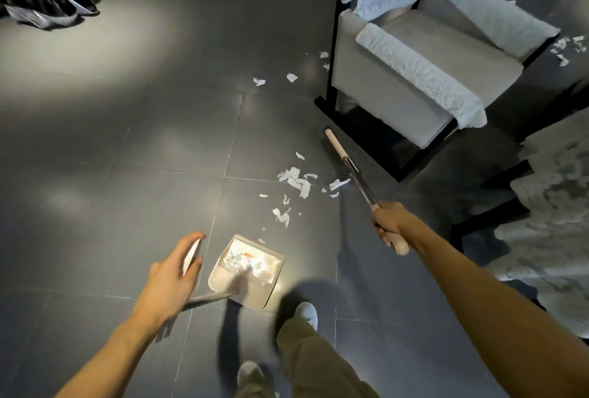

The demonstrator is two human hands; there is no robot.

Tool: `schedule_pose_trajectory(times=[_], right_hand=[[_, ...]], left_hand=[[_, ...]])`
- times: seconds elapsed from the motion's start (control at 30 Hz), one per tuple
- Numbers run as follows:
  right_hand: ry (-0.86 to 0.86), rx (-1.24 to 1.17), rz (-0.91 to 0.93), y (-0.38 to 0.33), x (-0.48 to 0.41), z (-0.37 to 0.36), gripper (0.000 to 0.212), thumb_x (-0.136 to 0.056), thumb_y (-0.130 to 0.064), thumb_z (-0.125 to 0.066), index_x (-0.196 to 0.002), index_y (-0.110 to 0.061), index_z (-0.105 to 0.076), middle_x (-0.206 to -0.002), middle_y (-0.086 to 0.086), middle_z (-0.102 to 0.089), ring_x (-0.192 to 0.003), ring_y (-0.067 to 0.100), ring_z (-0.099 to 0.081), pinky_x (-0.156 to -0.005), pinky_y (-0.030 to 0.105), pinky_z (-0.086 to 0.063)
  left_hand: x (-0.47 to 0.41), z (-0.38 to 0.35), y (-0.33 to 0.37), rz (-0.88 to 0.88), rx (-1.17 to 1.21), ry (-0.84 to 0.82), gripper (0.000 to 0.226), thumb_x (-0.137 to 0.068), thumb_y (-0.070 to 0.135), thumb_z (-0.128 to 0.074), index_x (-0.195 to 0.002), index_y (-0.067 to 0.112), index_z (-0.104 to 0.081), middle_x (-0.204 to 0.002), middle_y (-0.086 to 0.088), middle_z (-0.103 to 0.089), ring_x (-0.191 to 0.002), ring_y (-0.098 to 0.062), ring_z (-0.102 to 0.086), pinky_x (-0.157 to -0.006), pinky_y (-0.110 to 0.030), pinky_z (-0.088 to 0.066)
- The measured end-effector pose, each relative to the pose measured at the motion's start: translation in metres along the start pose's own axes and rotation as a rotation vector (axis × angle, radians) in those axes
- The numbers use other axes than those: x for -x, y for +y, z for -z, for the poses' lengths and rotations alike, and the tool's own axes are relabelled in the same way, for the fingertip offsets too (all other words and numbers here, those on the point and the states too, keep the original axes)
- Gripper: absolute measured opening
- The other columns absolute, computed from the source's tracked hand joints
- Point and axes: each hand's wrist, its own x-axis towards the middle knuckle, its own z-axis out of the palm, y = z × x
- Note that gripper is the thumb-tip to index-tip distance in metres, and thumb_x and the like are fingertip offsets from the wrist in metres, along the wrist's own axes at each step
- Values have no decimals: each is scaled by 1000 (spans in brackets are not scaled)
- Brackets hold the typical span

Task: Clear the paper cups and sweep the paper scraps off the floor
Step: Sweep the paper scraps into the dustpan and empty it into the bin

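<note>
Currently my right hand (390, 222) is clamped round the broom (360, 181); my left hand (172, 273) pinches a flat white piece (192, 254), with the dustpan (251, 270) handle passing beneath it. Paper scraps (296, 179) lie on the floor (127, 142) between broom and dustpan.

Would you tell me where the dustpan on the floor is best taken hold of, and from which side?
Probably by its long thin handle, reached from the rear, the person's own side. The handle rises from the back wall of the dustpan towards the left hand, while the open mouth faces away towards the loose scraps; lifting there should keep the paper already inside from spilling.
</note>
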Motion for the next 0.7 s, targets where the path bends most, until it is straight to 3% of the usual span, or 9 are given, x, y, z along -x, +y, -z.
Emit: schedule_pose_trajectory(times=[0.07,0.17,0.33,0.47,0.57,0.63,0.7], right_hand=[[-20,8,-24,-12,-27,13,19,-89,2,-38,-74,-3,-48,-40,6,-45,-27,13,-40,-33,19,-36],[-112,-71,-131,-19,-56,23,17,-92,-1,-36,-86,-4,-52,-46,4,-43,-30,10,-38,-32,16,-34],[-272,-207,-252,-14,-48,4,18,-93,0,-34,-83,-5,-47,-49,3,-36,-27,7,-31,-29,13,-26],[-363,-420,-334,-17,-18,-1,14,-90,5,-43,-81,-4,-48,-51,3,-40,-29,5,-36,-30,13,-31],[-368,-414,-298,-30,6,9,18,-90,4,-44,-95,-5,-58,-50,4,-43,-32,5,-38,-31,14,-32],[-347,-329,-228,-40,20,13,26,-90,4,-44,-112,-2,-54,-54,5,-42,-36,6,-37,-34,16,-32],[-316,-202,-143,-47,22,14,30,-89,4,-43,-117,-1,-54,-57,7,-42,-40,9,-37,-37,19,-32]], left_hand=[[-7,0,2,33,6,4,35,-96,19,-50,-126,35,-48,-100,-7,-63,-76,-26,-55,-72,-33,-39],[-22,2,3,65,0,21,33,-95,18,-50,-123,35,-49,-86,-19,-64,-67,-30,-53,-64,-28,-43],[-38,-2,5,80,-8,34,34,-95,18,-51,-126,31,-48,-97,-24,-64,-77,-38,-56,-69,-34,-41],[-40,-4,8,96,16,6,36,-96,18,-49,-129,33,-46,-97,-22,-63,-77,-35,-56,-72,-34,-42],[-39,-1,5,98,22,0,36,-96,19,-49,-127,37,-45,-94,-22,-63,-77,-36,-57,-70,-35,-44],[-38,3,2,92,20,-9,34,-96,21,-49,-125,39,-45,-92,-21,-63,-76,-36,-57,-68,-36,-45],[-36,8,-1,88,21,-19,33,-96,22,-49,-120,43,-44,-89,-19,-63,-76,-36,-58,-67,-35,-46]])
